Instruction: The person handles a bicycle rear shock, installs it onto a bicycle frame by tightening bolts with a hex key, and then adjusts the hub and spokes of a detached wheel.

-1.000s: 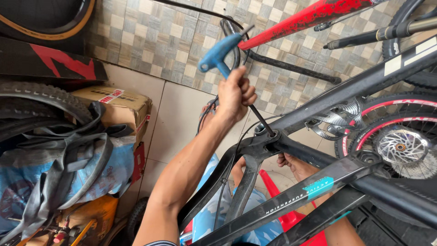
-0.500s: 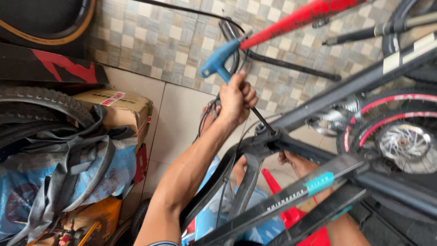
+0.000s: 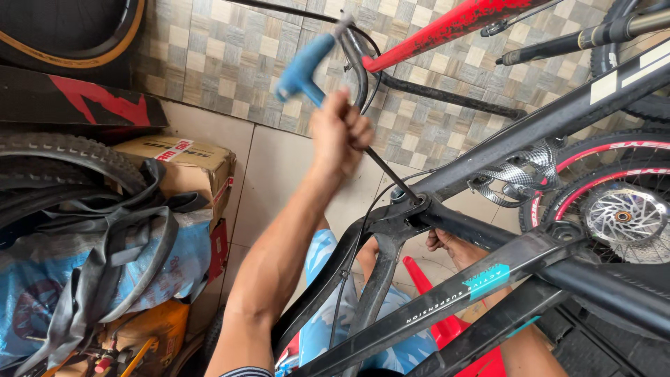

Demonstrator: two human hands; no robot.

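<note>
The black bicycle frame (image 3: 558, 119) is the biggest thing before me. It lies across my view, tilted, with its tubes meeting at a joint (image 3: 412, 206) near the middle, so that the bolt there faces up toward me. Behind it a wheel with a red-striped rim and a silver brake disc (image 3: 624, 213) stands at the right, and a red frame tube (image 3: 453, 24) leans against the tiled wall (image 3: 209, 63) above. At the left, old tyres (image 3: 63, 150) and black inner tubes (image 3: 118, 258) hang over a blue bag (image 3: 42, 279) and a cardboard box (image 3: 185, 164), pushed aside against the wall.

My left hand (image 3: 342, 132) is raised over the joint. Its fingers are clamped together around the shaft of a T-handle wrench (image 3: 303, 66) just under the blue grip, which sticks out above my fist. The thin dark shaft runs down at a slant from my fist to the joint, and its tip seems to sit in the bolt there. I hold it high on the shaft, I think, because this gives more turning force.

My right hand (image 3: 447, 244) is lower, partly hidden behind the frame tubes. It touches the underside near the joint, probably to steady it, but I cannot tell if these fingers are closed or apart.
</note>
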